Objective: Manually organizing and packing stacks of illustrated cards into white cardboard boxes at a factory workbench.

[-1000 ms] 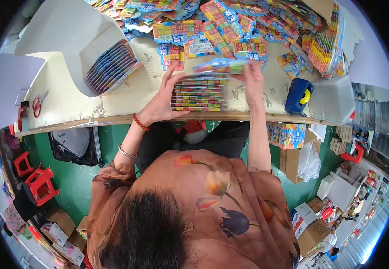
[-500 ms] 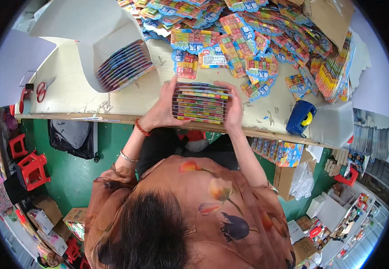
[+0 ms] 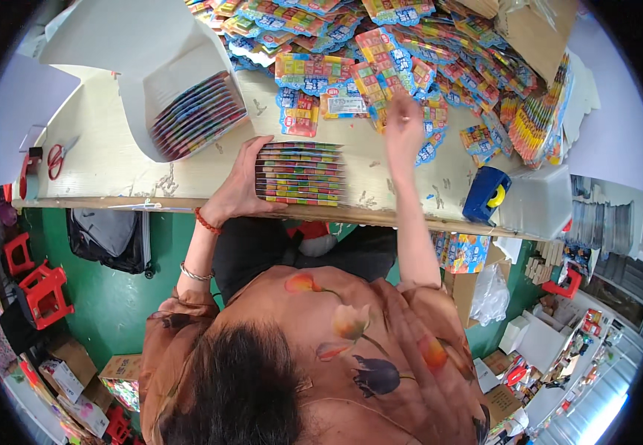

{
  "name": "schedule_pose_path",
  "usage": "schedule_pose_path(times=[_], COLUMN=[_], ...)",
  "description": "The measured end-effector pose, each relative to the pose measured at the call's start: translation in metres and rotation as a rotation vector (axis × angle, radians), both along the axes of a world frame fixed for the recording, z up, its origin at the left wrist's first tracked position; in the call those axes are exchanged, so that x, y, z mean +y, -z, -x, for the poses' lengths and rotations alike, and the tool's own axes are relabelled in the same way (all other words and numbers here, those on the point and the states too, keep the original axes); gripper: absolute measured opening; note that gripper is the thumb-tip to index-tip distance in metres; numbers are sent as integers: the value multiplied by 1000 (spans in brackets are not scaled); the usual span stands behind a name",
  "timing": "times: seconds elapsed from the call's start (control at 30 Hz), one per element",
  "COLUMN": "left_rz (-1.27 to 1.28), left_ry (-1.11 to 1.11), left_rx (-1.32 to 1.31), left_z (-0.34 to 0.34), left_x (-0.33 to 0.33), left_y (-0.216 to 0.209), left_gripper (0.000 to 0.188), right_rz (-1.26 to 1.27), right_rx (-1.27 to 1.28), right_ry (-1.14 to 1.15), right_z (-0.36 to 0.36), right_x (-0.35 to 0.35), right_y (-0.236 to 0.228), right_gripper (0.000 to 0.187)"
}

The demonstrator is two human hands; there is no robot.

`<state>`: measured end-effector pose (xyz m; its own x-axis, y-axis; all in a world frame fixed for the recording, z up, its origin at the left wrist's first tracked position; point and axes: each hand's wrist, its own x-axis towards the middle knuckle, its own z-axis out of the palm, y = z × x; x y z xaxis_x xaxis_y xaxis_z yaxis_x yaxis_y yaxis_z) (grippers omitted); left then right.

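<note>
Left hand (image 3: 238, 180) braces a row of blister cards (image 3: 299, 176), right hand (image 3: 404, 133) over the loose heap

The left hand is curved around the left end of the row, its thumb along the near side and its fingers at the far corner, clamped on the cards. The right arm stretches forward, wrist bent, fingers drawn together and pointing down over a loose blister card (image 3: 369, 67); whether they pinch it I cannot tell.

The gripped row is tightly packed, its thin edges in level lines of red, green and yellow. Beyond the right hand spreads a heap of glossy cards (image 3: 440, 52) with scalloped blue borders and small coloured blocks. Left of the left grip, a smooth white box (image 3: 140, 111) holds 1 slanting row of similar cards. Right of the right hand are a navy plastic tape dispenser (image 3: 482, 194) with a yellow core and a translucent, frosted bin (image 3: 540, 200). Beneath the left grip runs the pale tabletop (image 3: 114, 167), with a rough brown front edge.
</note>
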<state>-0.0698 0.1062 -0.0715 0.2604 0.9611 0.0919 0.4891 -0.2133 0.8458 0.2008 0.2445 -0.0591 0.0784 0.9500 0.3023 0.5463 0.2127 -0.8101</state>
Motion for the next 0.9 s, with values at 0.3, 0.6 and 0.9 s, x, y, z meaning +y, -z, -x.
schedule_pose_path(times=[0.3,0.6,0.9], left_rz=[1,4,28], left_ry=[57,26,15], left_rx=[-59,-82,-239], left_z=[1,-4,-17], left_x=[7,4,3], left_y=[-3,4,11], left_gripper=[115,141,134], right_rz=[-12,419,347], right_rx=[90,204,608], right_ry=[-1,-546,-575], right_z=[-25,10,26], right_x=[80,-37,-99], right_y=[-13,20,23], right_gripper=[20,17,86])
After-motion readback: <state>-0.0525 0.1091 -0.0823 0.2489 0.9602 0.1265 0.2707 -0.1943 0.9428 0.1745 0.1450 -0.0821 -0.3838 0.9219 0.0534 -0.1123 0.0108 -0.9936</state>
